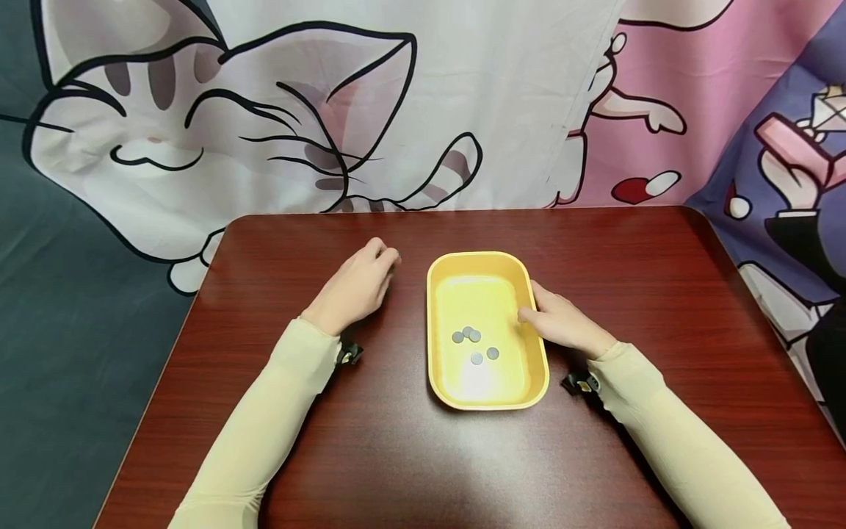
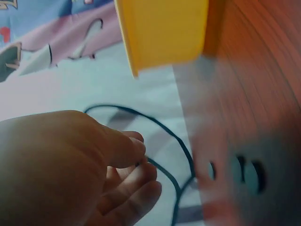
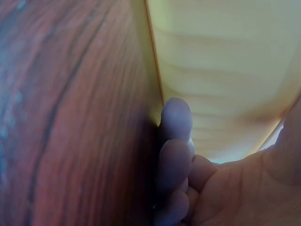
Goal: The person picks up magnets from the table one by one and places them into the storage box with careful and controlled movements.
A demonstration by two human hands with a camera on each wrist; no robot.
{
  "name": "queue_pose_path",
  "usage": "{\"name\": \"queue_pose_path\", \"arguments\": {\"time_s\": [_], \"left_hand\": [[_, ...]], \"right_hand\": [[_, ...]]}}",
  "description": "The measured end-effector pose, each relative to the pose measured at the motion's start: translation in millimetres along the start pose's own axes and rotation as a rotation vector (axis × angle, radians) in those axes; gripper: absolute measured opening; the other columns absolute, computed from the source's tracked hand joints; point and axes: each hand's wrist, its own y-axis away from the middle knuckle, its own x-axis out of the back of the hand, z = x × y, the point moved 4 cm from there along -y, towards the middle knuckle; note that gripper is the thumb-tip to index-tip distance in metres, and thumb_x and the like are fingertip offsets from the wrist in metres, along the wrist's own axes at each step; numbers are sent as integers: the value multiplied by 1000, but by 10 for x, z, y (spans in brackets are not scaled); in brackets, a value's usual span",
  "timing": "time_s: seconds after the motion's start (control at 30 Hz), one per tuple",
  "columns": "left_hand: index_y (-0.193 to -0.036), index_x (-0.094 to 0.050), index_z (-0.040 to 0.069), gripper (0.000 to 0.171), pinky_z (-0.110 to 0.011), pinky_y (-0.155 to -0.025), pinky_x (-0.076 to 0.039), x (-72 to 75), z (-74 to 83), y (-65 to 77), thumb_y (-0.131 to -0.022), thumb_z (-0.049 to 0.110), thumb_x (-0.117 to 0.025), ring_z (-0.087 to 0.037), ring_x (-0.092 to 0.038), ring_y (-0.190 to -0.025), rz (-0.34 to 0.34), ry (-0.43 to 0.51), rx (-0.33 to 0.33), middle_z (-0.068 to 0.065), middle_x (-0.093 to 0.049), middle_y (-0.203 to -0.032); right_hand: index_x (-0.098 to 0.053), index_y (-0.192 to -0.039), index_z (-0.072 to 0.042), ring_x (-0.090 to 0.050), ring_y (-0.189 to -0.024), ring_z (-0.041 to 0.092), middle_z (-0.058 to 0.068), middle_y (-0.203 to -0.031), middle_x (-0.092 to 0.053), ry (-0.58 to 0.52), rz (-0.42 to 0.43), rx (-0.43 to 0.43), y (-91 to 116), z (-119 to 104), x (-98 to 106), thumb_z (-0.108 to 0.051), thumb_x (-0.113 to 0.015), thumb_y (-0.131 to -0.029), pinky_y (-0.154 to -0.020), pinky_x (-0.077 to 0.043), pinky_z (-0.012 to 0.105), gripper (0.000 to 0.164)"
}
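A yellow rectangular tray (image 1: 487,403) with rounded corners rests on the table, several small grey coins (image 1: 476,358) lying flat on its floor. My right hand (image 1: 568,319) grips the tray's right wall, thumb over the rim on the inside; the right wrist view shows its fingers (image 3: 176,120) against the outer wall, low by the table. Left of the tray, my left hand (image 1: 357,286) is over the table with thumb and fingertips together, a sliver of something dark grey, like a coin edge, between them. Under it, more coins (image 2: 254,178) lie on the wood, hidden in the head view.
The dark red-brown wooden table (image 1: 370,455) reaches back to a hanging cloth (image 1: 515,95) printed with cartoon figures. A small black wrist device (image 1: 349,355) sits on the left cuff and another (image 1: 580,383) on the right.
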Motion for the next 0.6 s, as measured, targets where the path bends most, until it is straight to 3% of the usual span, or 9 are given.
{"name": "queue_pose_path", "arguments": {"time_s": [0.2,0.6], "left_hand": [[-107,-65,4,9,-36,-83,-53,-7,258,-74,-99,4,-61,-27,-59,-86,21,7,-84,-10,-57,-101],[-109,-66,7,9,-31,-84,-52,-87,673,-194,-101,8,-61,-23,-56,-88,2,23,-164,-7,-56,-104]], "right_hand": [[-44,-145,-4,-73,-91,22,20,-119,-70,-4,-2,1,-3,0,4,-17,-55,-93,-83,-60,40,54],[-45,-142,-3,-72,-92,23,20,-119,-70,-2,-6,-5,2,-15,7,-17,-55,-94,-83,-60,41,52]]}}
